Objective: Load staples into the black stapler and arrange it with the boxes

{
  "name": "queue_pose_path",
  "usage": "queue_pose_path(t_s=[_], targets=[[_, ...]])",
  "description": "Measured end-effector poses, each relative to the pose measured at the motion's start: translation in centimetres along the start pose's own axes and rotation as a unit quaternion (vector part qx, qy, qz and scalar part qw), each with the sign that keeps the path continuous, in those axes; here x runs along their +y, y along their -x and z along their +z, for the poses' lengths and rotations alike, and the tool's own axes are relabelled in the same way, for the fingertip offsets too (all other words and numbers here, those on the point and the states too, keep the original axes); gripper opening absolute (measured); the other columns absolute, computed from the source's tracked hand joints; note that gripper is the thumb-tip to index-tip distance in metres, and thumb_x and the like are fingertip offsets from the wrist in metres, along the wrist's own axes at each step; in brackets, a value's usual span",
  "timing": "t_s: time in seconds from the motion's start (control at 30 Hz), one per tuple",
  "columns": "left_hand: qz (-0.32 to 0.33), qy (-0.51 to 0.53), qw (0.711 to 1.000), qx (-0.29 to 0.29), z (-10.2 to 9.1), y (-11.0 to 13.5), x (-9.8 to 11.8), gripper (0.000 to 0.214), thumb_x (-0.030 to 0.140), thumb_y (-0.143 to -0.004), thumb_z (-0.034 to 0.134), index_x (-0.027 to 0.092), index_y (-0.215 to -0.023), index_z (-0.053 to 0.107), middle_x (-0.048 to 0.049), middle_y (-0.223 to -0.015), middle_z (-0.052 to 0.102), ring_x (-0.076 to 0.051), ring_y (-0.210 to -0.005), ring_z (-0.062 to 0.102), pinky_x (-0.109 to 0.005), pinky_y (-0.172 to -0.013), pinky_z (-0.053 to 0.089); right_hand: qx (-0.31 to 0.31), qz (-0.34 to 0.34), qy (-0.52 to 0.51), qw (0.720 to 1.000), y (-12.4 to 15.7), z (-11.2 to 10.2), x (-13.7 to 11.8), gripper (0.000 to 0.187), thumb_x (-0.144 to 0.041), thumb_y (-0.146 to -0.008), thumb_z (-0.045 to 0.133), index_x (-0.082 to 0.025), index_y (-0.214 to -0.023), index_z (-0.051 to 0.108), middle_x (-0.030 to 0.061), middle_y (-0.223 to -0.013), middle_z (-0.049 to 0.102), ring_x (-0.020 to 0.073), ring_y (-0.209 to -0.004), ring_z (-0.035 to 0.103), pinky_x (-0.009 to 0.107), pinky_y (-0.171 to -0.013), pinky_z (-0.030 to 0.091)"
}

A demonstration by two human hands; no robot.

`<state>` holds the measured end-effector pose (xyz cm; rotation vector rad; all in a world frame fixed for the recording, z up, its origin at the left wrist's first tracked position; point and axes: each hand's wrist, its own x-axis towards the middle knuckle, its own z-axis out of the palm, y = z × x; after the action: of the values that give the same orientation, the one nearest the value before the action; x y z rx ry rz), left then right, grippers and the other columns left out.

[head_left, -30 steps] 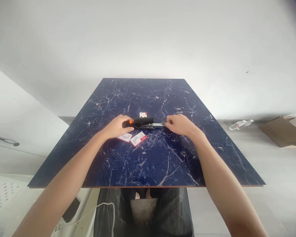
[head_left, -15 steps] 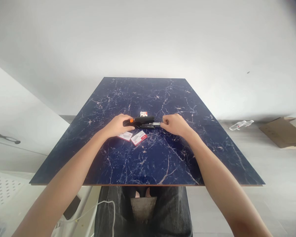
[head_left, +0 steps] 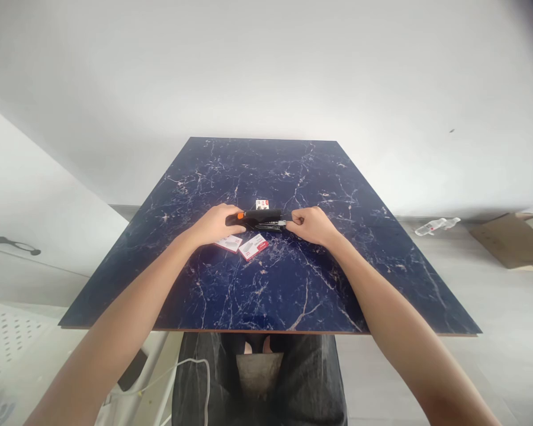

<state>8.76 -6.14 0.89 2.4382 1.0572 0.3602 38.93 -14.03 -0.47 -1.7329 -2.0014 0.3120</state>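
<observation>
The black stapler (head_left: pixel 260 218) lies on the blue marble table (head_left: pixel 270 284) with its long axis running left to right between both hands, the left hand (head_left: pixel 214 225) closed around its orange-marked rear end and the right hand (head_left: pixel 311 225) pinching the metal front end.

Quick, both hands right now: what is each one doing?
Left hand: closed on the rear of the stapler.
Right hand: closed, pinching the stapler's metal front end.

Print on box (head_left: pixel 262 205) behind stapler (head_left: pixel 260 218) too small to read; stapler's left end under left hand (head_left: pixel 213 225).
</observation>
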Motion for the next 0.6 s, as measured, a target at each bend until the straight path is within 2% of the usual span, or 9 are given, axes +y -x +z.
queue_pose_path(t_s=[0.3,0.5,0.6], targets=[[-0.005,0.015,1.000,0.008,-0.1,0.1,0.1,0.040,0.049,-0.085,0.072,0.025,-0.117,0.074,-0.0085,-0.121,0.073,-0.031,-0.108,0.066,-0.043,-0.092,0.053,0.031,0.011,-0.010,0.999,-0.2,1.4,-0.6,0.042,-0.037,-0.078,0.060,-0.022,-0.058,0.027,-0.0056,-0.054,0.032,0.0123,-0.057,0.025,0.028,-0.058,0.028],[-0.008,0.068,0.998,-0.002,-0.3,0.2,0.6,0.052,0.044,-0.085,0.073,0.030,-0.136,0.067,-0.0076,-0.133,0.070,-0.031,-0.116,0.067,-0.046,-0.098,0.053,0.050,0.025,-0.019,0.998,-0.1,1.5,-0.9,0.045,-0.039,-0.077,0.063,-0.021,-0.057,0.027,-0.0059,-0.053,0.031,0.0116,-0.056,0.025,0.028,-0.057,0.027],[-0.024,0.074,0.997,-0.007,-0.4,0.2,0.7,0.057,0.043,-0.084,0.074,0.030,-0.138,0.065,-0.0088,-0.136,0.068,-0.033,-0.118,0.066,-0.048,-0.101,0.052,0.059,0.042,-0.020,0.997,-0.1,1.6,-1.0,0.046,-0.042,-0.077,0.064,-0.022,-0.056,0.028,-0.0058,-0.051,0.032,0.0114,-0.055,0.026,0.028,-0.056,0.027]])
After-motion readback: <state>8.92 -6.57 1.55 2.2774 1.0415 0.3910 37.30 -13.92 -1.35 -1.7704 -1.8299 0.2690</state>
